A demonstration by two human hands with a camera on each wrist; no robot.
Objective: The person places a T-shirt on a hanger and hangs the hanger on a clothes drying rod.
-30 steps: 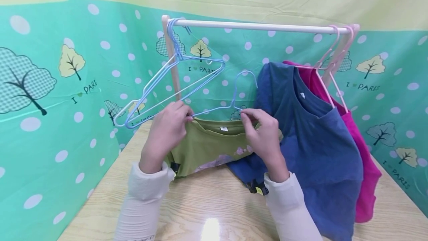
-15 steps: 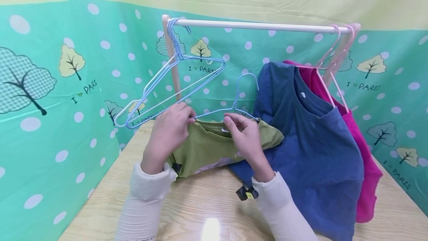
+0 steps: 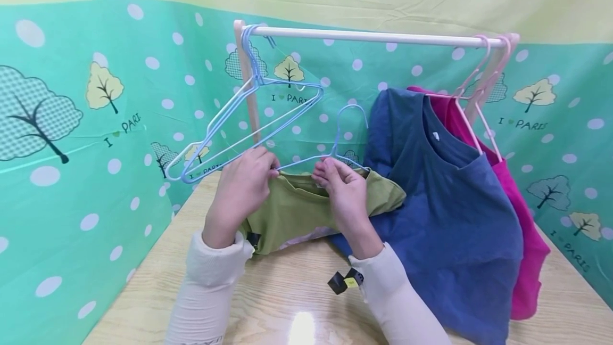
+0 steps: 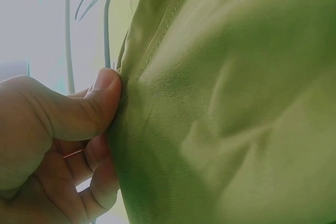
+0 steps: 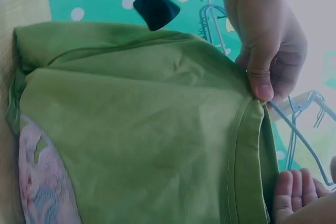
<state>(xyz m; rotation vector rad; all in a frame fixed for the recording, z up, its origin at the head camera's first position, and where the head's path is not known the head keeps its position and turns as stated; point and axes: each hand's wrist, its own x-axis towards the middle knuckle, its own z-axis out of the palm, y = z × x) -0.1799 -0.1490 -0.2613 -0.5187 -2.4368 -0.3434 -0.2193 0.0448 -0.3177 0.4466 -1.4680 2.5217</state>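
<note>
An olive-green T-shirt point(image 3: 301, 209) with a pale printed patch lies bunched over the table, a blue wire clothes hanger point(image 3: 304, 161) in its neckline. The hanger's hook stands up above the collar. At the left end of the neckline my left hand point(image 3: 241, 188) pinches the T-shirt's edge against the hanger; in the left wrist view its thumb point(image 4: 105, 90) presses on the fabric. My right hand point(image 3: 347, 196) is at the hanger's middle, thumb and finger pinching the wire below the hook. Its other fingers point(image 5: 294, 187) stay loosely bent beside the collar.
A clothes rack with a white rail point(image 3: 364, 35) stands behind. Blue and white hangers point(image 3: 254, 87) hang at its left end. A navy T-shirt point(image 3: 450, 217) and a magenta shirt point(image 3: 524, 260) hang on pink hangers at the right, the navy one close beside my right hand.
My right hand has let go of the neckline's right side and moved left to the hanger's middle, taking hold there. The right shoulder of the T-shirt now shows. My left hand stays put.
</note>
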